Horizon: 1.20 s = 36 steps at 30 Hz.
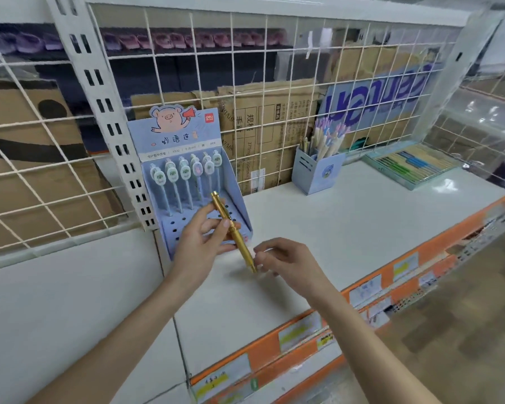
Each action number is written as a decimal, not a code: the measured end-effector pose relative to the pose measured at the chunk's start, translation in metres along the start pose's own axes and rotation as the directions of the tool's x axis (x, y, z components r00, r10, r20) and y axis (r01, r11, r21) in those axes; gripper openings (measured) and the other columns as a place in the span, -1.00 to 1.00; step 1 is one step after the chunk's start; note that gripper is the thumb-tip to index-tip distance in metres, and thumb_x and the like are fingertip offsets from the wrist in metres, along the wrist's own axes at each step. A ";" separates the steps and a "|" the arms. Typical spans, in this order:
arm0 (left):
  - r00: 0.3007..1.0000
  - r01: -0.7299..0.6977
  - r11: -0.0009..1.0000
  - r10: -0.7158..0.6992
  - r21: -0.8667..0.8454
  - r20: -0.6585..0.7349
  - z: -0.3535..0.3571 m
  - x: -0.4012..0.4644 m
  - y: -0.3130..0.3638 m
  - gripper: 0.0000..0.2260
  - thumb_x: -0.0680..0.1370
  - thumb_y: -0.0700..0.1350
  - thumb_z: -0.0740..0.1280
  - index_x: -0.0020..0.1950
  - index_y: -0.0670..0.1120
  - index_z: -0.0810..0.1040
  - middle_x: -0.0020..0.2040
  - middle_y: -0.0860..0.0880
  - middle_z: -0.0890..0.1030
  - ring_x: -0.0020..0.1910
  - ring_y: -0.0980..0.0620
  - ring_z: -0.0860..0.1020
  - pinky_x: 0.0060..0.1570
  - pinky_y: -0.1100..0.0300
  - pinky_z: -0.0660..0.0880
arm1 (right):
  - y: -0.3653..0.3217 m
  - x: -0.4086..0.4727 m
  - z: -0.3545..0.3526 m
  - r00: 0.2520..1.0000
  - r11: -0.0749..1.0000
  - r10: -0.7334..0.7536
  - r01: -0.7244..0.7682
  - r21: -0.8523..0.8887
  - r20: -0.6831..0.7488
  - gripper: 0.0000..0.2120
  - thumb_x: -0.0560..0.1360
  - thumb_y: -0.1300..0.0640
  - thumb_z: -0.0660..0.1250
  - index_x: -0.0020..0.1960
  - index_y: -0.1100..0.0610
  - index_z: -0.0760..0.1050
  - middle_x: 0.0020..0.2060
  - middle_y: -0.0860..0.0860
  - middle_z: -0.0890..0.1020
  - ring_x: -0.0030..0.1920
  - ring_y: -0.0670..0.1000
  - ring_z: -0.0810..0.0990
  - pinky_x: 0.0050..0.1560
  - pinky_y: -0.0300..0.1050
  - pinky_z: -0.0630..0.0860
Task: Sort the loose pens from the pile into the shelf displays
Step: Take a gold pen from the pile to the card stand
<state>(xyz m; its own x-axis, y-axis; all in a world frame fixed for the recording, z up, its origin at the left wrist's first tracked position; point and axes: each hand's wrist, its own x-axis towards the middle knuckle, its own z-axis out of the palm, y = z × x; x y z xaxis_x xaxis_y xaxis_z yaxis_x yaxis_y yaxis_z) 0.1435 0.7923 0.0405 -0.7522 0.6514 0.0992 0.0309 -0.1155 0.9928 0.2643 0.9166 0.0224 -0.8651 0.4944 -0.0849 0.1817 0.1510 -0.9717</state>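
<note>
Your left hand (200, 243) pinches a gold pen (233, 233) at its middle, thumb and fingers curled round the barrel, holding it tilted with the clicker end up toward the centre of the frame. Your right hand (286, 259) pinches the pen's lower tip with curled fingertips, just above the white shelf (347, 228).

Directly behind the pen, left of centre, stands a blue cardboard display box (187, 182) with a cartoon pig on its header. It holds a row of pale pens with oval toppers (184, 173) standing upright in the rear holes; the front rows of holes show bare.

Toward the right of centre, against the wire grid back panel (274, 68), sits a small blue pen holder (317, 172) crammed with cream and pastel pens leaning rightward. Farther right, at the upper right of the shelf, a flat tray (411, 164) holds pens lying side by side, some blue and green.

Orange price strips (370, 281) run along the shelf's front edge.
</note>
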 end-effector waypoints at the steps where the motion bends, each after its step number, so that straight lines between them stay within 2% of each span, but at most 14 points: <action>1: 1.000 -0.012 1.000 0.012 -0.013 -0.005 0.010 0.001 0.001 -0.66 0.58 -0.25 0.19 0.36 -0.18 0.34 -0.04 -0.19 0.63 -0.15 0.01 0.66 -0.21 0.24 0.59 | 0.002 -0.004 -0.009 0.999 1.000 -0.020 0.020 -0.001 0.024 -0.95 0.49 0.24 0.36 -0.05 0.19 0.58 -0.30 0.01 0.65 -0.34 -0.15 0.56 -0.30 -0.37 0.43; 4: 0.998 -0.053 0.998 0.053 -0.022 -0.033 0.045 0.004 0.002 -0.69 0.58 -0.26 0.20 0.32 -0.17 0.35 -0.04 -0.20 0.62 -0.17 -0.03 0.66 -0.19 0.18 0.60 | 0.007 -0.010 -0.038 0.996 0.997 -0.079 0.078 0.024 0.049 -0.95 0.47 0.35 0.34 -0.10 0.26 0.56 -0.32 0.05 0.62 -0.40 -0.20 0.53 -0.33 -0.41 0.41; 7: 0.996 -0.076 0.997 0.074 -0.023 -0.055 0.089 0.009 0.004 -0.61 0.56 -0.29 0.24 0.38 -0.18 0.31 -0.03 -0.13 0.62 -0.11 -0.06 0.65 -0.17 0.18 0.60 | 0.012 -0.015 -0.073 0.994 0.992 -0.111 0.111 0.066 -0.011 -0.95 0.46 0.37 0.34 -0.11 0.28 0.56 -0.33 0.06 0.62 -0.42 -0.20 0.50 -0.35 -0.39 0.41; 9: 0.993 -0.105 0.994 0.104 -0.013 -0.062 0.120 0.012 0.005 -0.59 0.53 -0.32 0.28 0.35 -0.09 0.35 -0.03 -0.09 0.62 -0.08 -0.05 0.65 -0.15 0.21 0.59 | 0.016 -0.016 -0.098 0.992 0.989 -0.117 0.121 0.080 -0.049 -0.95 0.46 0.35 0.35 -0.12 0.24 0.57 -0.34 0.03 0.63 -0.42 -0.20 0.50 -0.35 -0.38 0.41; 12: 0.986 -0.143 0.990 0.142 -0.002 -0.090 0.161 0.017 0.008 -0.57 0.49 -0.35 0.33 0.19 0.11 0.41 -0.08 -0.06 0.63 -0.15 -0.03 0.66 -0.16 0.23 0.58 | 0.020 -0.011 -0.132 0.985 0.985 -0.154 0.160 0.067 -0.083 -0.87 0.45 0.34 0.37 -0.19 0.14 0.55 -0.35 0.02 0.63 -0.41 -0.23 0.51 -0.34 -0.41 0.40; 15: 0.980 -0.130 0.991 0.128 -0.004 -0.153 0.188 0.029 0.012 -0.56 0.49 -0.32 0.34 0.24 0.08 0.37 -0.04 -0.18 0.62 -0.21 -0.05 0.67 -0.19 0.17 0.61 | 0.021 -0.001 -0.158 0.975 0.979 -0.200 0.202 0.010 -0.092 -0.86 0.42 0.29 0.41 -0.21 0.08 0.56 -0.32 0.00 0.64 -0.33 -0.17 0.55 -0.24 -0.33 0.47; 18: 0.972 -0.132 0.990 0.138 0.046 -0.189 0.199 0.053 0.020 -0.49 0.50 -0.30 0.35 0.40 -0.05 0.29 0.02 -0.25 0.59 -0.09 -0.15 0.65 -0.13 0.10 0.62 | 0.014 0.017 -0.177 0.968 0.971 -0.239 0.237 -0.036 -0.080 -0.87 0.43 0.26 0.42 -0.19 0.05 0.56 -0.29 -0.04 0.65 -0.27 -0.14 0.57 -0.14 -0.25 0.52; 20: 0.962 -0.168 0.980 0.186 0.104 -0.199 0.200 0.074 0.028 -0.50 0.50 -0.27 0.36 0.39 -0.02 0.28 0.02 -0.25 0.58 -0.04 -0.18 0.63 -0.08 0.08 0.61 | 0.008 0.032 -0.188 0.958 0.960 -0.272 0.263 -0.100 -0.091 -0.90 0.44 0.23 0.40 -0.12 0.05 0.56 -0.27 -0.09 0.62 -0.25 -0.20 0.56 -0.17 -0.35 0.46; 22: 0.944 -0.203 0.965 0.239 0.168 -0.228 0.197 0.096 0.038 -0.51 0.51 -0.22 0.36 0.35 0.08 0.25 0.04 -0.23 0.58 -0.04 -0.13 0.64 -0.05 0.02 0.61 | 0.001 0.047 -0.197 0.945 0.947 -0.303 0.284 -0.152 -0.121 -0.89 0.46 0.21 0.38 -0.02 0.10 0.57 -0.23 -0.06 0.62 -0.23 -0.21 0.55 -0.21 -0.43 0.40; 25: 0.914 -0.246 0.937 0.310 0.249 -0.263 0.188 0.134 0.049 -0.47 0.53 -0.19 0.34 0.42 0.06 0.20 0.07 -0.19 0.58 -0.05 -0.04 0.64 -0.03 0.03 0.59 | -0.005 0.068 -0.207 0.935 0.936 -0.322 0.291 -0.198 -0.147 -0.85 0.49 0.20 0.35 0.06 0.13 0.57 -0.16 -0.05 0.61 -0.20 -0.21 0.53 -0.22 -0.46 0.38; 29: 0.889 -0.271 0.934 0.336 0.232 -0.312 0.187 0.180 0.049 -0.44 0.55 -0.25 0.30 0.46 0.01 0.14 0.03 -0.11 0.57 -0.09 0.08 0.64 -0.14 0.24 0.59 | -0.004 0.097 -0.213 0.936 0.925 -0.324 0.283 -0.252 -0.136 -0.85 0.51 0.20 0.32 0.07 0.10 0.56 -0.10 -0.09 0.62 -0.17 -0.21 0.54 -0.19 -0.44 0.38; 33: 0.899 -0.264 0.953 0.298 0.147 -0.322 0.189 0.214 0.027 -0.41 0.54 -0.31 0.29 0.47 0.00 0.09 -0.05 -0.09 0.57 -0.08 0.01 0.64 -0.15 0.19 0.60 | -0.003 0.126 -0.218 0.934 0.898 -0.335 0.277 -0.343 -0.121 -0.87 0.52 0.19 0.31 0.05 0.08 0.55 -0.11 -0.12 0.62 -0.09 -0.10 0.55 -0.14 -0.47 0.36; 36: 0.904 -0.290 0.950 0.312 0.114 -0.292 0.187 0.228 0.012 -0.38 0.54 -0.34 0.27 0.46 0.05 0.07 -0.07 -0.11 0.57 -0.10 0.04 0.64 -0.16 0.21 0.59 | -0.002 0.144 -0.219 0.912 0.864 -0.378 0.287 -0.413 -0.157 -0.82 0.53 0.20 0.29 0.12 0.09 0.55 -0.06 -0.12 0.60 0.02 -0.05 0.53 -0.08 -0.38 0.32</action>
<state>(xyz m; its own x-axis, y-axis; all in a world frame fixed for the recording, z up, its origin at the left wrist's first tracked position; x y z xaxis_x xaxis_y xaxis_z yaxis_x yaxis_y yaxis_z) 0.0958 1.0798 0.0871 -0.8628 0.3338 0.3796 0.3232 -0.2132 0.9220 0.2423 1.1748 0.0603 -0.7846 0.5283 0.3246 0.1013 0.6257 -0.7734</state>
